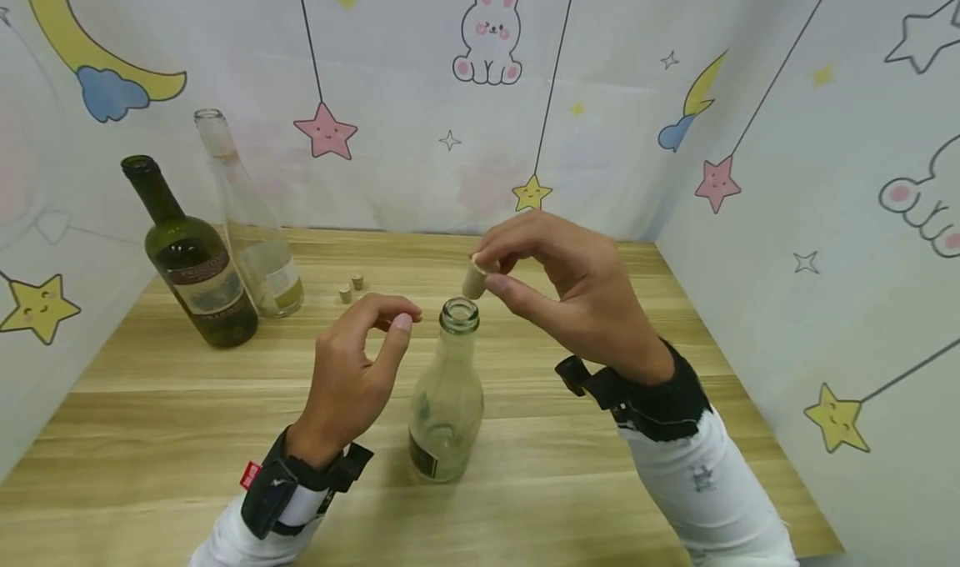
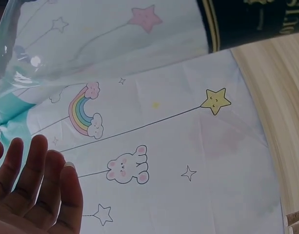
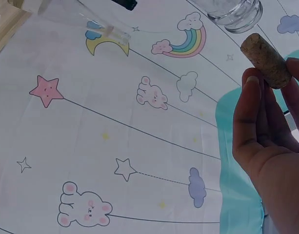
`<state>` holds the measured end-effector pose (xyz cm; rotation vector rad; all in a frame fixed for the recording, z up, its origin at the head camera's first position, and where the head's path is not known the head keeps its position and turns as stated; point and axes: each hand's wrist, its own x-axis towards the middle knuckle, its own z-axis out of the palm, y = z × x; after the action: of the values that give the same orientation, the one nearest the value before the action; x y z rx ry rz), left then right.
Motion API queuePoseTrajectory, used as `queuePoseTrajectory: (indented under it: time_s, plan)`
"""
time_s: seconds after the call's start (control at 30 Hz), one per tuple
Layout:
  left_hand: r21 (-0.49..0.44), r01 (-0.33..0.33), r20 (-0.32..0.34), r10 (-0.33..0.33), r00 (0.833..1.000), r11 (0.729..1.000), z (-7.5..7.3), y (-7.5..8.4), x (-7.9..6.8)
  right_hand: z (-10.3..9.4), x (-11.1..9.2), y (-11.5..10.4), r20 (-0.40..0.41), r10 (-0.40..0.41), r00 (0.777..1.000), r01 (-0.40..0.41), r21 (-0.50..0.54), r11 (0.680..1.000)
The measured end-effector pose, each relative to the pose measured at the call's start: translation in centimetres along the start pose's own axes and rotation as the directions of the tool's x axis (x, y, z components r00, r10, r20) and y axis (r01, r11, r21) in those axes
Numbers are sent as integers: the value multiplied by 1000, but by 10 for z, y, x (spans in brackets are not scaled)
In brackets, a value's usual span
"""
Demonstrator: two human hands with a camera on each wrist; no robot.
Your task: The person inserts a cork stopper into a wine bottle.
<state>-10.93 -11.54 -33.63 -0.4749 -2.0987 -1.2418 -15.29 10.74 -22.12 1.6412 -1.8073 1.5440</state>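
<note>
In the head view my right hand (image 1: 573, 288) pinches a cork (image 1: 474, 280) between thumb and fingers, just above the mouth of a clear glass bottle (image 1: 447, 383). The right wrist view shows the cork (image 3: 266, 61) tilted, its free end close to the bottle's glass rim (image 3: 239, 17). The bottle stands upright on the table, with a dark label low on its side. My left hand (image 1: 356, 367) is beside the bottle's neck, fingers loosely bent and nothing between them. In the left wrist view the bottle's dark label (image 2: 256, 22) shows above the left fingers (image 2: 34, 185).
A dark green wine bottle (image 1: 202, 275) and a second clear bottle (image 1: 262, 242) stand at the back left of the wooden table (image 1: 570, 484). Two small corks (image 1: 351, 288) stand near them. Printed cloth walls (image 1: 420, 92) enclose the back and sides.
</note>
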Motion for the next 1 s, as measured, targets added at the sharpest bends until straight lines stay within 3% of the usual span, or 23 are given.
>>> queuePoseTrajectory:
  time_s: [0.27, 0.7, 0.87, 1.0]
  plan:
    - [-26, 32, 22, -31, 999, 999, -2, 3, -1, 8, 2, 1, 67, -13, 998, 15, -21, 1000]
    - [-78, -15, 36, 18, 999, 997, 0, 10, -5, 13, -4, 3, 97, -3, 995, 11, -77, 997]
    - [-229, 26, 152, 9, 988, 973, 2, 9, -8, 15, -6, 4, 95, 16, 995, -6, -101, 995]
    - [-346, 83, 296, 25, 955, 934, 7, 5, -10, 17, -9, 4, 81, 81, 993, -74, -83, 994]
